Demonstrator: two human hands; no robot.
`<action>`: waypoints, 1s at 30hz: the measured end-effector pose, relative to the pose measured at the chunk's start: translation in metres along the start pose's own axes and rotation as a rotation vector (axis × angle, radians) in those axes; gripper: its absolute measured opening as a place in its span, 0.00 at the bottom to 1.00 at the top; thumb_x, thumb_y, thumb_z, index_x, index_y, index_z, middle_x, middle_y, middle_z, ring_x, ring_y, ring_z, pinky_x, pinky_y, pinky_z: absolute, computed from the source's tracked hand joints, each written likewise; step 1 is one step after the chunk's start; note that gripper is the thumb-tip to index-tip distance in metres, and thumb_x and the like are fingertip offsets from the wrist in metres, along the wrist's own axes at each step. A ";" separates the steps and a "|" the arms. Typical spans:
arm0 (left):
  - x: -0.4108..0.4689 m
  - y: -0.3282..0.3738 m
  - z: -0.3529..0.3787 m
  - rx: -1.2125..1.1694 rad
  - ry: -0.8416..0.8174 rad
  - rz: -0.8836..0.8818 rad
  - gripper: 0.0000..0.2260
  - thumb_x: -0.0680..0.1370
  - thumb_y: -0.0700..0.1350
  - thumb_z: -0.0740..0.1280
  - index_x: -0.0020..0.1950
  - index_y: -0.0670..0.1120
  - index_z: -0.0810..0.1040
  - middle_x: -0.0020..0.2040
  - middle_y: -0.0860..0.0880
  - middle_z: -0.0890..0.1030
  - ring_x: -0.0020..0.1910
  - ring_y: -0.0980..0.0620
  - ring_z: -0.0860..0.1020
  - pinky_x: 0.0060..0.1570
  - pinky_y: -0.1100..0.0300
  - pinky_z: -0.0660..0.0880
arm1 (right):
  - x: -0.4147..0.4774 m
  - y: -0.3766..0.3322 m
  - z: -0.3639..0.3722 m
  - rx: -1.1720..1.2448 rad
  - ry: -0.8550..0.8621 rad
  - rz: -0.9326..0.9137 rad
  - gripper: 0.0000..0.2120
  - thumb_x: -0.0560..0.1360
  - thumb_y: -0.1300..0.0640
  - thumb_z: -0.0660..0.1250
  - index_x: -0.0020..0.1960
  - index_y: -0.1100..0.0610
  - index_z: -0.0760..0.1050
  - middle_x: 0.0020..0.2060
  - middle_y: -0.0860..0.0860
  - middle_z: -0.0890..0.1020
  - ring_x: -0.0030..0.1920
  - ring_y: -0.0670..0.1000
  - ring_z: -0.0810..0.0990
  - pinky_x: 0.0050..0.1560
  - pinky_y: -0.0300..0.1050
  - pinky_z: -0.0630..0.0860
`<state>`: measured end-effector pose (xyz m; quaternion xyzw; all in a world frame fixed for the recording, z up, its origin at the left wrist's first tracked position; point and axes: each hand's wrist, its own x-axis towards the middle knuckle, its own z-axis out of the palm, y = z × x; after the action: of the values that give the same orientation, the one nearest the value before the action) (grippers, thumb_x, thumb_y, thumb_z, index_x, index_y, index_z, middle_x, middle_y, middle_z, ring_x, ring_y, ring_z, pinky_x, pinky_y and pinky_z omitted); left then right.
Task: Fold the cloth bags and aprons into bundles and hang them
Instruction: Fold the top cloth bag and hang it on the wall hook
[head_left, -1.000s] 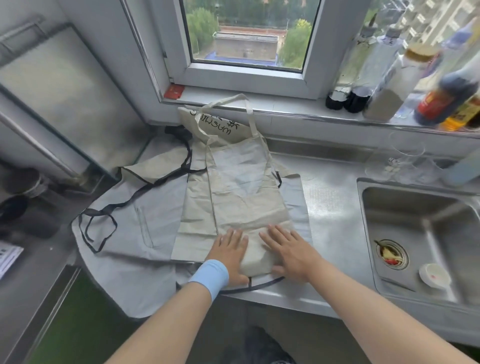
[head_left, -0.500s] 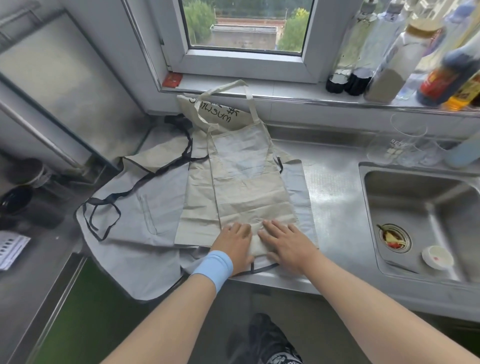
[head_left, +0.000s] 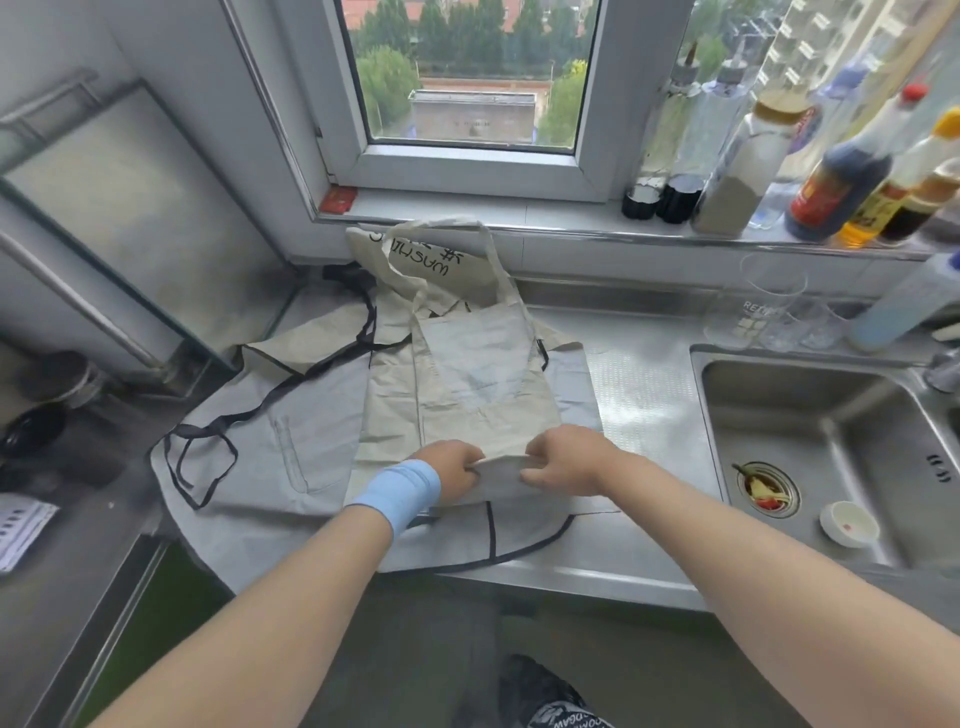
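Observation:
A beige cloth bag (head_left: 483, 384) lies folded lengthwise on the steel counter, its handles reaching toward the window. My left hand (head_left: 451, 470) and my right hand (head_left: 563, 460) each pinch the bag's near edge, which is lifted off the counter between them. Under it lie a wider beige bag (head_left: 387, 415) and a grey apron (head_left: 270, 452) with black trim and straps, spread flat. Another beige bag with black lettering (head_left: 415, 257) leans against the wall below the window sill.
A steel sink (head_left: 810, 441) with a small white dish (head_left: 849, 524) is on the right. Glasses (head_left: 763, 306) stand behind it, and several bottles (head_left: 831, 171) line the window sill. A hob with a glass panel (head_left: 104, 218) is on the left.
Both hands were pressing flat on the bag's near end. Now their fingers are curled round its near edge and have raised it off the counter.

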<state>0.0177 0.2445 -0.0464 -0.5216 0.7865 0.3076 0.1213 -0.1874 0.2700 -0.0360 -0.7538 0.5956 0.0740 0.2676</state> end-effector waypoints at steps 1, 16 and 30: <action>-0.001 -0.003 -0.009 -0.030 -0.067 -0.006 0.04 0.77 0.44 0.63 0.48 0.46 0.77 0.45 0.46 0.78 0.46 0.47 0.75 0.44 0.61 0.68 | 0.001 0.001 -0.011 0.047 -0.105 0.031 0.13 0.70 0.46 0.68 0.34 0.53 0.72 0.32 0.49 0.77 0.35 0.51 0.77 0.32 0.44 0.71; 0.053 -0.041 -0.028 0.114 0.493 -0.238 0.16 0.75 0.49 0.68 0.62 0.55 0.75 0.60 0.51 0.77 0.61 0.47 0.73 0.61 0.54 0.66 | 0.092 0.033 -0.021 0.180 0.251 0.178 0.04 0.76 0.54 0.64 0.48 0.51 0.77 0.44 0.49 0.81 0.47 0.54 0.78 0.40 0.45 0.69; 0.094 -0.044 0.032 0.326 -0.012 -0.100 0.30 0.81 0.61 0.50 0.79 0.58 0.40 0.79 0.52 0.36 0.78 0.48 0.37 0.74 0.40 0.42 | 0.105 0.047 0.051 -0.160 0.363 -0.252 0.11 0.67 0.59 0.70 0.49 0.53 0.77 0.47 0.52 0.75 0.45 0.57 0.77 0.41 0.51 0.76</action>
<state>0.0131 0.1821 -0.1350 -0.5316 0.7984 0.1727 0.2240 -0.1920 0.1977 -0.1389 -0.8418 0.5276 -0.0499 0.1026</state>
